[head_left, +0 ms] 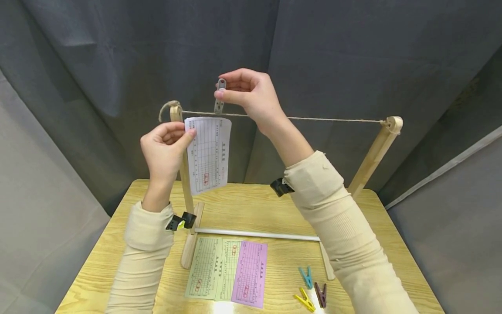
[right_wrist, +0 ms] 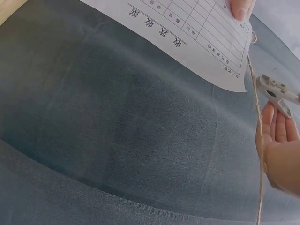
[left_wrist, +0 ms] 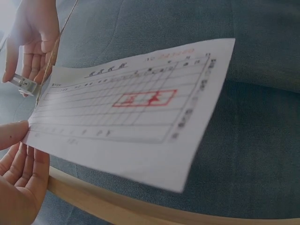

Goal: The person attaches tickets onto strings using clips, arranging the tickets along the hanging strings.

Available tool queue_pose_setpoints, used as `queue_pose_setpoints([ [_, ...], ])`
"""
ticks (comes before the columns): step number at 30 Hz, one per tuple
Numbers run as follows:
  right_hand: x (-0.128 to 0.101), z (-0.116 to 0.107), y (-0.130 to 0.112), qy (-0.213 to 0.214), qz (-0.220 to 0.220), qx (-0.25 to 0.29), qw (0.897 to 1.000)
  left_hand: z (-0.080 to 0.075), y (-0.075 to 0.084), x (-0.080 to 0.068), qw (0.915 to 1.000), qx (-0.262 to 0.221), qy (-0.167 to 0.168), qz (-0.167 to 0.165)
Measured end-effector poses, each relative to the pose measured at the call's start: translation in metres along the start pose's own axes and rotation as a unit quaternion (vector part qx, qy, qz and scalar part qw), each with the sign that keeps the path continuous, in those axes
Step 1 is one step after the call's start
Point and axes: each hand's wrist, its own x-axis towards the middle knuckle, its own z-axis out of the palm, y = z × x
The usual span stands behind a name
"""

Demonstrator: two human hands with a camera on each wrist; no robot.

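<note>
Two hands hung a paper slip on a string.
Near the frame's middle, the left hand [head_left: 164,146] pinched the white printed paper slip [head_left: 208,153] at the thin brown string [head_left: 333,119], while the right hand's [head_left: 251,93] fingers squeezed a grey plastic clothes peg [head_left: 220,97] above it.

Printed characters on white slip [head_left: 208,155]: too small to read in head view, blurred in left wrist view. Right wrist view: slip's upper part cut by top edge. Grey clothespin [head_left: 220,97]: jaw tips hidden behind slip's top edge; whether they grip the string [head_left: 333,119] cannot be told. Right hand [right_wrist: 277,150] cut by frame edge.
</note>
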Motion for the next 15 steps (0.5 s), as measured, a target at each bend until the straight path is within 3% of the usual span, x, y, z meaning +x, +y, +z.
queue_pose_setpoints([
  [9,0.006,0.006,-0.003,-0.012,-0.008,-0.023,1.000,-0.001,0.000,0.000,1.0000,0.001,-0.002,0.003],
  [15,0.009,0.011,-0.003,0.025,0.016,-0.006,1.000,-0.001,0.001,0.000,1.0000,-0.001,0.000,0.001],
])
